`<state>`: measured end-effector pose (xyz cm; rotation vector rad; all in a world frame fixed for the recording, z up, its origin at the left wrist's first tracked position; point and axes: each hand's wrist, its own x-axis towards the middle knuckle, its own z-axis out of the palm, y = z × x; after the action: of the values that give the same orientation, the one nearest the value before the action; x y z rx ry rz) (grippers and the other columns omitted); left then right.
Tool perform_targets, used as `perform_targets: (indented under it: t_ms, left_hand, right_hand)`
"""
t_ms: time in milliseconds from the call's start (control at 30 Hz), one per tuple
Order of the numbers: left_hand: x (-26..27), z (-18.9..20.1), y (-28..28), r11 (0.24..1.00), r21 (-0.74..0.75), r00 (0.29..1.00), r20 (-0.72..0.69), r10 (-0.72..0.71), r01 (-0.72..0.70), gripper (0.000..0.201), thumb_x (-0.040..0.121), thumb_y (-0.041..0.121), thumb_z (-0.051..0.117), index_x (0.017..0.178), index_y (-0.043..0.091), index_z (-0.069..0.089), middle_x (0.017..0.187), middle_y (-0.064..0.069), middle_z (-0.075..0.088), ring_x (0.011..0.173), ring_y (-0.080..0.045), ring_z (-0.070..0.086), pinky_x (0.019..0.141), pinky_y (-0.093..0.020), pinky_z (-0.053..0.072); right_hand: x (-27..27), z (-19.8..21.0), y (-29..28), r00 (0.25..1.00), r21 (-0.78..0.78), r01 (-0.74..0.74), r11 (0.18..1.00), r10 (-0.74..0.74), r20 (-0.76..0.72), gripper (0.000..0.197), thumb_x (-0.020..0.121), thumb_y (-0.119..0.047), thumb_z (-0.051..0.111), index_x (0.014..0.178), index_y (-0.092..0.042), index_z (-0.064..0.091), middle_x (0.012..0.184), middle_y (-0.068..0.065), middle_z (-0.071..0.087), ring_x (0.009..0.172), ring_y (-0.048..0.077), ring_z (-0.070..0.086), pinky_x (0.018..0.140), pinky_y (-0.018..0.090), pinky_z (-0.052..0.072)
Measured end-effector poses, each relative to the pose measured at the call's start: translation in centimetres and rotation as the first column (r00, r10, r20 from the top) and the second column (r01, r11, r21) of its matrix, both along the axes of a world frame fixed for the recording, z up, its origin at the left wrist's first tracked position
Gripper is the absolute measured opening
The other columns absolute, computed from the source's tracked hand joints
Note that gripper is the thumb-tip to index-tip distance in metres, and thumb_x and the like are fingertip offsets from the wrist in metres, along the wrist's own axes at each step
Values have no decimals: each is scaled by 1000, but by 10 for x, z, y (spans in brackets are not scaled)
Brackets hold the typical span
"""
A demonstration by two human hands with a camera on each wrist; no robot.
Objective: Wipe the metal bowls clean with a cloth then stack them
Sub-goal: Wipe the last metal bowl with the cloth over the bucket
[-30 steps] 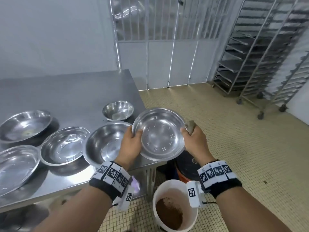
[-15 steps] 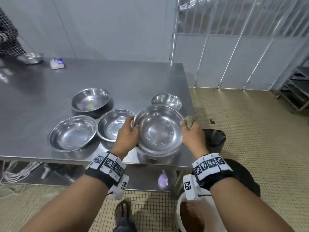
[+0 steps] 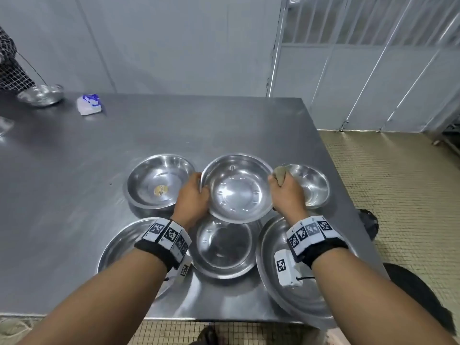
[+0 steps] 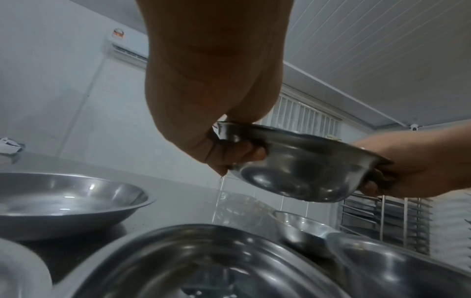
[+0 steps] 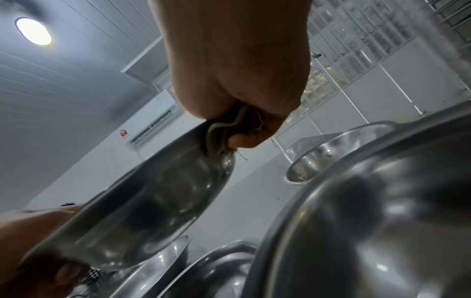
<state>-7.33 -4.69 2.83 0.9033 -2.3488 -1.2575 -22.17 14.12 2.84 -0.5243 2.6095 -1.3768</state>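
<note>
I hold a shallow metal bowl (image 3: 237, 189) level above the steel table (image 3: 174, 125), over the other bowls. My left hand (image 3: 193, 197) grips its left rim, fingers curled underneath (image 4: 244, 151). My right hand (image 3: 286, 192) grips a crumpled beige cloth (image 3: 280, 174) and presses it against the right rim of the held bowl (image 5: 153, 191); the cloth (image 5: 229, 123) bunches in the fist. Below lie a bowl with a yellowish spot (image 3: 159, 185), a small bowl (image 3: 311, 185), a middle bowl (image 3: 224, 247), a left bowl (image 3: 117, 252) partly under my arm, and a large right bowl (image 3: 273, 282).
The table's right edge (image 3: 331, 155) drops to a tiled floor (image 3: 398, 195). A white and blue packet (image 3: 89, 104) lies at the back left. Another person's sleeve (image 3: 10, 61) and another bowl (image 3: 41, 94) are at the far left. A metal gate (image 3: 373, 58) stands behind.
Both hands have carried the bowl from beyond the table's right edge to above the bowls on the table. It went from tilted toward me to level. Both grips are unchanged.
</note>
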Motion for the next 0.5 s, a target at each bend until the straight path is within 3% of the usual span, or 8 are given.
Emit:
perform_targets:
  t_ms: [100,167,233,333,433,500]
  left_hand:
    - [-22,-6,-34,999,8,997,56,-50,49,30,106,12,46,137,10,48,97,-1,63,74,-20,68,55,-25,55]
    - [-36,-13,-49,996,33,994,66,-88,86,31,106,12,46,137,9,49,103,-9,66,71,-24,71,52,-27,56]
    - [-51,-22,-61,994,32,989,103,-108,105,28,106,13,47,134,10,50,103,-10,66,73,-29,72,57,-34,60]
    - [-74,-38,-77,988,-71,971,206,-120,137,26,103,18,46,129,14,50,101,-8,67,81,-31,70,75,-52,62]
    - [-92,-57,-89,965,-157,930,336,-148,210,21,103,22,45,123,13,47,94,-8,68,81,-31,69,78,-52,61]
    - [-101,-63,-93,951,-182,905,394,-160,248,19,104,21,47,121,12,44,92,-8,69,81,-31,69,78,-51,61]
  right_hand:
    - [-17,-9,-29,1000,30,7,1000,-7,-16,27,105,-30,45,83,-15,47,76,3,52,65,18,50,56,32,42]
    - [-28,-16,-42,1000,65,23,998,-23,-11,26,104,-28,44,84,-11,46,76,4,50,64,17,48,56,32,42]
    - [-41,-24,-53,999,126,37,991,-38,5,24,104,-29,44,86,-14,49,79,1,55,69,16,52,61,32,42]
    - [-60,-39,-64,999,244,37,969,-45,30,21,106,-35,44,101,-18,54,89,3,60,77,20,59,68,31,44]
    - [-73,-52,-72,998,319,27,947,-42,40,23,107,-35,42,108,-16,55,87,3,60,74,19,58,62,30,46]
    - [-78,-60,-76,999,372,7,928,-24,43,25,107,-35,40,113,-17,55,91,5,62,80,24,62,74,39,55]
